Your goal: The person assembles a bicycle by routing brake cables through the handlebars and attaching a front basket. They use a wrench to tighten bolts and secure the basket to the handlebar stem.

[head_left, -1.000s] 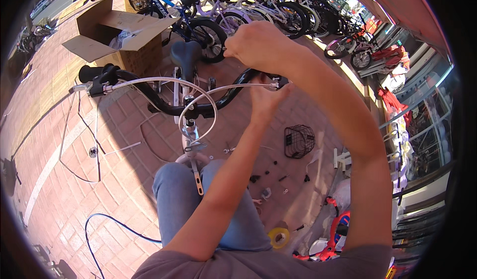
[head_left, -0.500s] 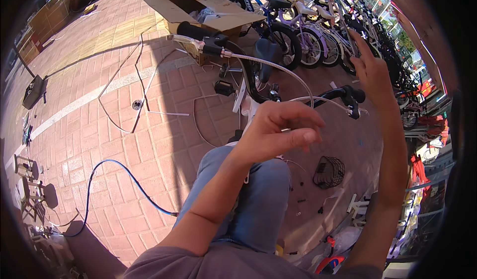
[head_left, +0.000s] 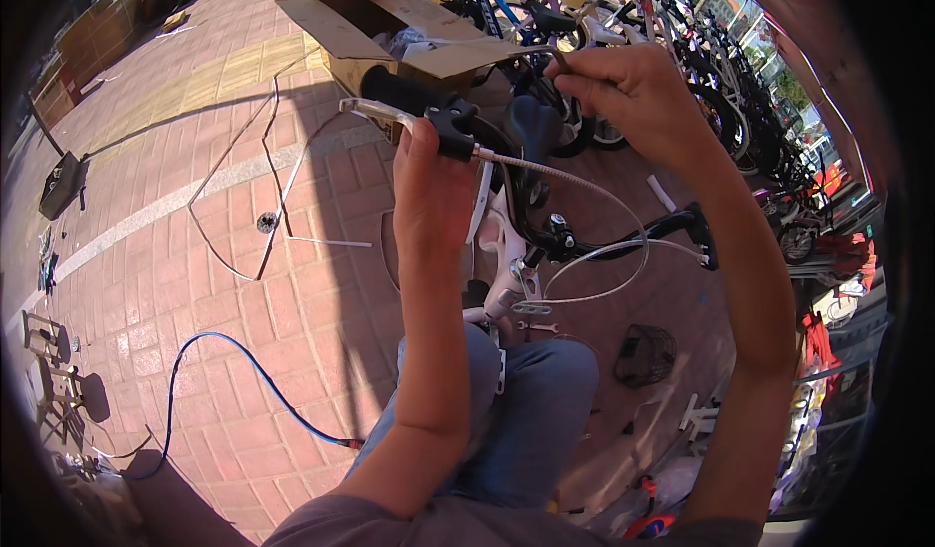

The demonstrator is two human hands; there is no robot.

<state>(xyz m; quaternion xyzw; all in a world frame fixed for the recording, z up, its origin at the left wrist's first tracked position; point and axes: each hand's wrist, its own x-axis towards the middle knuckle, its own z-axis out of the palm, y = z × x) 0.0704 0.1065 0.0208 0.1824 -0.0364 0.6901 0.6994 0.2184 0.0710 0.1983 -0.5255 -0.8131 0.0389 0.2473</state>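
In front of my knees stands a pale pink bicycle frame [head_left: 508,255] with a black handlebar [head_left: 516,211]. My left hand [head_left: 430,191] is closed at the brake lever [head_left: 375,111] beside the black left grip [head_left: 392,89], thumb against its base. Its other fingers are partly hidden. A light brake cable [head_left: 575,179] loops from this lever across the bar. Up and to the right, my right hand [head_left: 623,84] pinches a thin bent metal rod, which looks like a hex key [head_left: 531,50], held above the bicycle. The far brake lever mount [head_left: 699,238] hangs at the right bar end.
An opened cardboard box [head_left: 360,21] stands ahead, with several parked bicycles [head_left: 682,50] to its right. A black wire basket [head_left: 645,355] and a wrench [head_left: 538,327] lie right of my knees. A blue hose [head_left: 243,357] curves over the brick paving at left.
My left hand has moved forward and left onto the brake lever. My right hand has come inward, pinching the metal rod. The handlebar has shifted slightly.
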